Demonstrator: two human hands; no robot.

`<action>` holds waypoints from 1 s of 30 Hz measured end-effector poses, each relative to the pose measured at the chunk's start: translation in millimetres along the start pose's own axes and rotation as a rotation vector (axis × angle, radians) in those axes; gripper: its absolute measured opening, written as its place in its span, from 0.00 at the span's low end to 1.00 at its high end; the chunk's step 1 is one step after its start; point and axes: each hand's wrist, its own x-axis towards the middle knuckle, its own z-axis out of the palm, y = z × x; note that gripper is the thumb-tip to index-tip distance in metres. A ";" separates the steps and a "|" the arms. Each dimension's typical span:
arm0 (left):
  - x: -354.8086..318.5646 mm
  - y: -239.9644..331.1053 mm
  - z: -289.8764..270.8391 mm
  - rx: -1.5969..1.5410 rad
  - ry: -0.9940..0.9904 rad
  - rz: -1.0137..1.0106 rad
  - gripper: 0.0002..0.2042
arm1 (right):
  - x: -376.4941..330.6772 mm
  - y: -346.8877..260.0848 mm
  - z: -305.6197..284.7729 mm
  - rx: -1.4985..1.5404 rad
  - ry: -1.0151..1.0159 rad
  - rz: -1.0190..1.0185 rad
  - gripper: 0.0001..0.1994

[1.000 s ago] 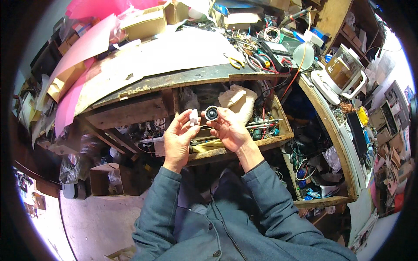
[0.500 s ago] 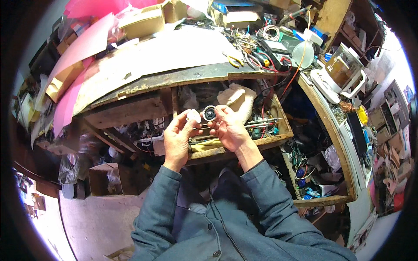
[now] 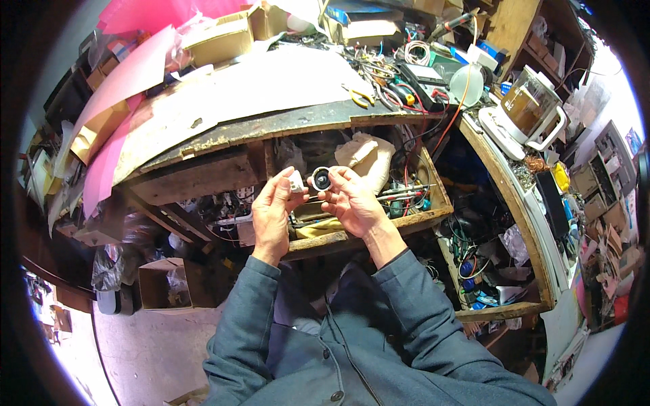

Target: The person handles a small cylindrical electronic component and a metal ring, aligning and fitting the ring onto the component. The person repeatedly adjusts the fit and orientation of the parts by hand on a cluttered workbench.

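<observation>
My left hand (image 3: 272, 215) pinches a small white plastic piece (image 3: 296, 181) between thumb and fingers; its exact kind is too small to make out. Just to its right, my right hand (image 3: 355, 205) grips a round white-rimmed part (image 3: 320, 178) with a black ringed inside turned up toward me. The two pieces are close together but apart. Both hands are above an open wooden drawer (image 3: 325, 240) that holds screwdrivers (image 3: 403, 194), a pale cloth (image 3: 369, 157) and other tools.
Behind the drawer is a workbench covered by a white sheet (image 3: 264, 88). Yellow-handled pliers (image 3: 361, 97), a multimeter (image 3: 423, 78) and tangled wires lie on it. A blender (image 3: 531, 108) stands at the right. A second open drawer (image 3: 504, 313) holds wires; a cardboard box (image 3: 172, 284) sits below left.
The white piece in my left hand has been turned, now showing its side rather than its round face. Both hands have shifted slightly left, each keeping its piece.
</observation>
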 end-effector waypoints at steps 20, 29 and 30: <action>-6.3 1.2 -0.1 0.053 -0.019 0.065 0.25 | -0.8 -1.2 1.9 -0.017 0.039 0.040 0.08; -8.8 0.5 2.2 0.086 -0.044 0.077 0.21 | 0.5 0.6 -0.4 -0.003 0.050 0.042 0.07; -8.6 -0.1 1.9 0.086 -0.048 0.079 0.21 | 1.0 1.2 -1.7 0.002 0.050 0.041 0.07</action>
